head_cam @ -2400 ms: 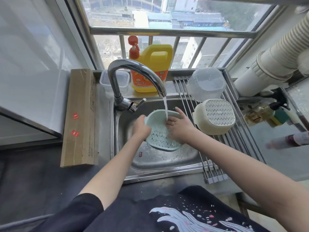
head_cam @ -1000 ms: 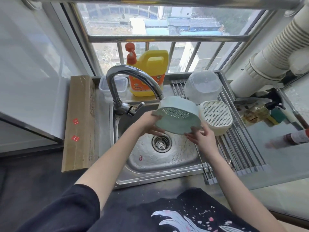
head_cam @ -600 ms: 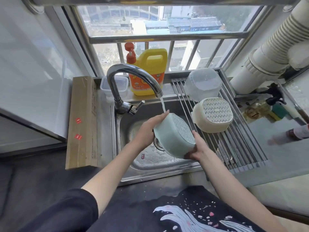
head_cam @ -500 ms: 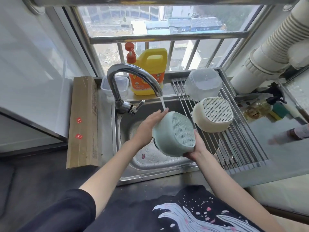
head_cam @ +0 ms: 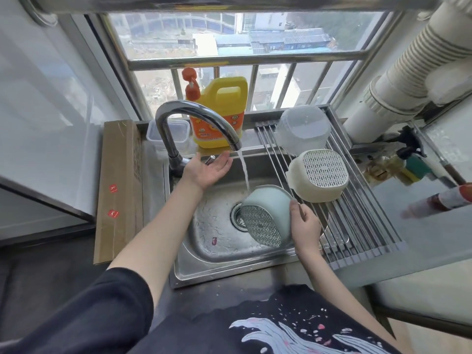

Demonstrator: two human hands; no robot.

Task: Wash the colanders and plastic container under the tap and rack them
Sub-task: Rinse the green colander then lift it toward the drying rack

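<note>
Left hand (head_cam: 208,169) and right hand (head_cam: 305,226): both bare, no gloves, rings or watch visible. Forearms uncovered. Left arm carries a plain black short sleeve (head_cam: 102,310), loose, ending above the elbow. Torso in a black shirt (head_cam: 229,328) with a printed graphic (head_cam: 293,335): white curling wave, scattered pink and white petal flecks.

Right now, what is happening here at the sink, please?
A person is rinsing a pale green colander under the running tap, over the sink. Only the right hand holds it, tipped on its side. The left hand is open and empty, close to the tap lever. A cream colander and a clear plastic container sit upside down on the rack.
</note>
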